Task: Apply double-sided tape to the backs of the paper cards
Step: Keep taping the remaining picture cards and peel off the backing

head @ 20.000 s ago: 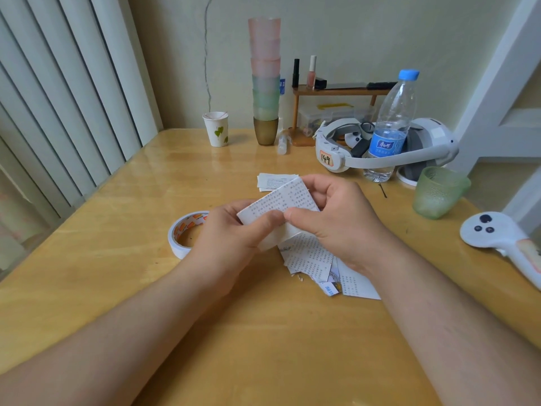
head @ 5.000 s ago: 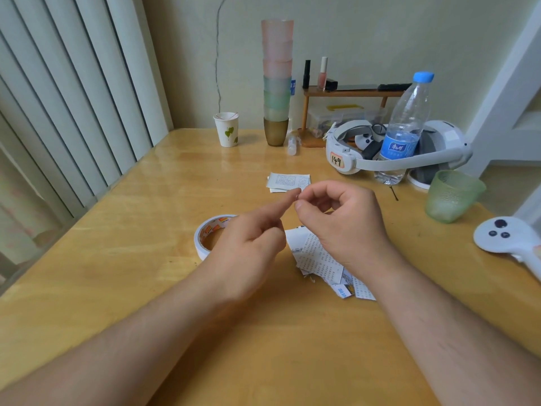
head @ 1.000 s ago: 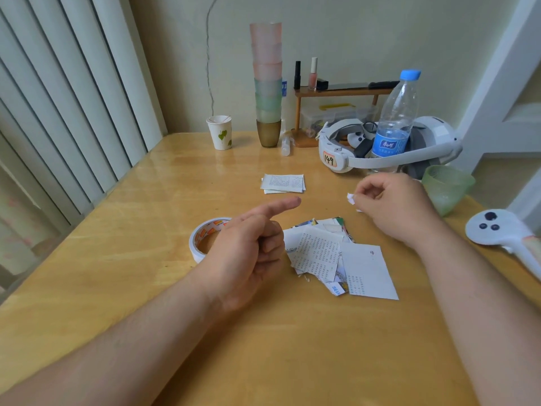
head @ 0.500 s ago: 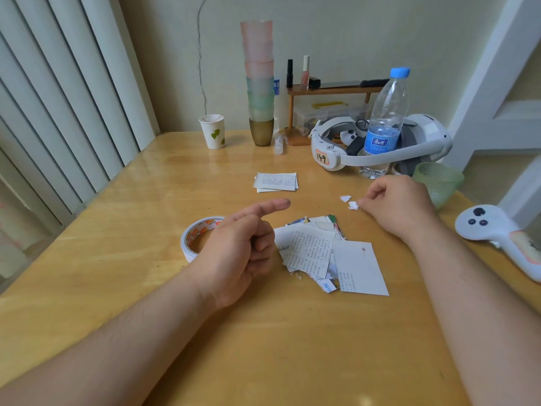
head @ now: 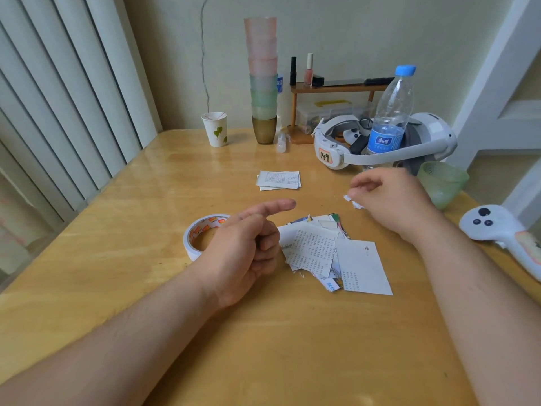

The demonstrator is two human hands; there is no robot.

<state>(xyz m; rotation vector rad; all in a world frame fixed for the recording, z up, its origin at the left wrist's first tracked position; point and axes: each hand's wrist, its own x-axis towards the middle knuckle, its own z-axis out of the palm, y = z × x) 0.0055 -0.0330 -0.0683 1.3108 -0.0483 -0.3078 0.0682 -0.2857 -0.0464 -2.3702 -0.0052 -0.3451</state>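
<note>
forefinger out, left hand grips nothing; right hand, blurred, seemingly loose above paper scraps.

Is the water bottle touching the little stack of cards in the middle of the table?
Apart. The head view shows bare table between the water bottle and the small stack of cards.

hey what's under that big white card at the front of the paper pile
The white card lies on the table with its left edge overlapping the printed cards; a small blue-printed scrap pokes out beneath. Anything else under it is covered.
</note>
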